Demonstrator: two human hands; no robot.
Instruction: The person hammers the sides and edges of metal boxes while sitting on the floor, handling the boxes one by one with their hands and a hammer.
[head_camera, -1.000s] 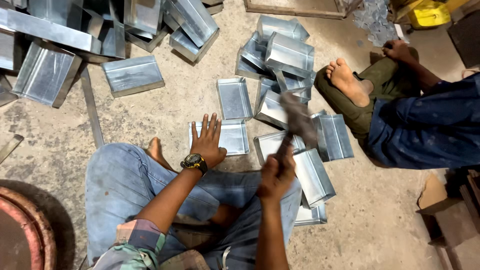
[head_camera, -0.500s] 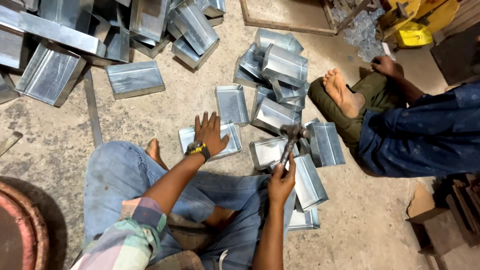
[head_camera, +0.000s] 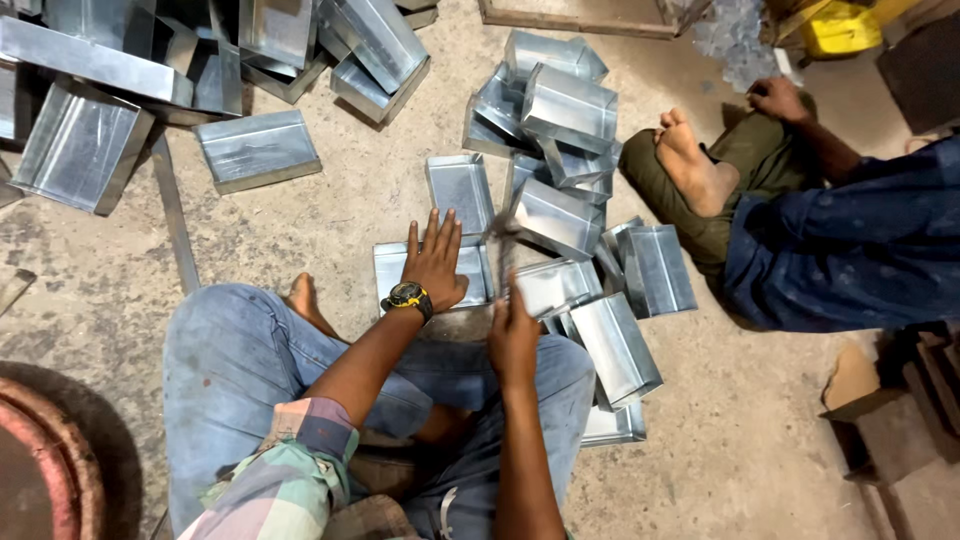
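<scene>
A flat metal tray (head_camera: 432, 272) lies on the concrete floor (head_camera: 330, 210) at the centre of the frame, just ahead of the person's knees. The left hand (head_camera: 436, 262) presses flat on it, grip apart with fingers spread, a watch (head_camera: 406, 297) on the wrist. Just right of it, the right hand (head_camera: 513, 335) has its grip clamped on the handle of a hammer (head_camera: 503, 245), whose blurred head hangs over the tray's right edge. More trays (head_camera: 560, 110) lie heaped above and to the right. Larger metal boxes (head_camera: 80, 140) fill the upper left. A second person sits at the right, bare foot (head_camera: 695, 165) near the trays.
</scene>
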